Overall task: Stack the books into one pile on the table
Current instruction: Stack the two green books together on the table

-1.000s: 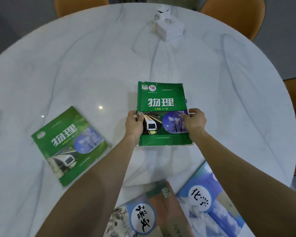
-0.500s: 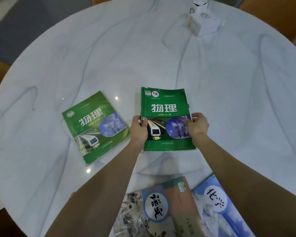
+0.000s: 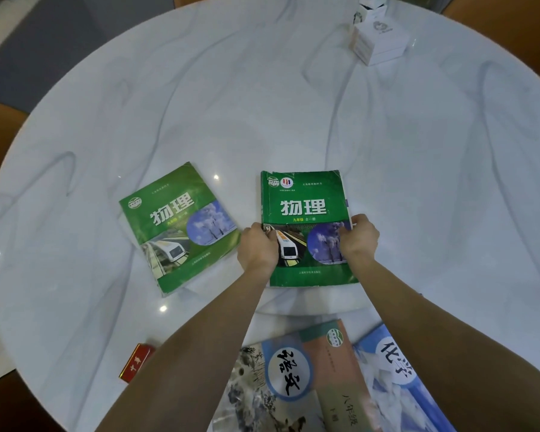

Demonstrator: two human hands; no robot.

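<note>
A dark green physics book (image 3: 306, 210) lies flat near the middle of the white marble table (image 3: 262, 98). My left hand (image 3: 258, 246) grips its left edge and my right hand (image 3: 357, 240) grips its right edge. A second, lighter green physics book (image 3: 178, 226) lies tilted on the table just left of my left hand, apart from the first. At the near edge lie a book with an ink painting cover (image 3: 296, 378) and a blue book (image 3: 402, 378), partly hidden by my right forearm.
A white box (image 3: 379, 39) stands at the far right of the table. A small red packet (image 3: 136, 363) lies at the near left edge. Orange chairs (image 3: 518, 26) ring the round table.
The view has swung left and nearer, so the light green book now sits close to my left hand. Both hands keep their grip on the dark green book. The red packet has come into view.
</note>
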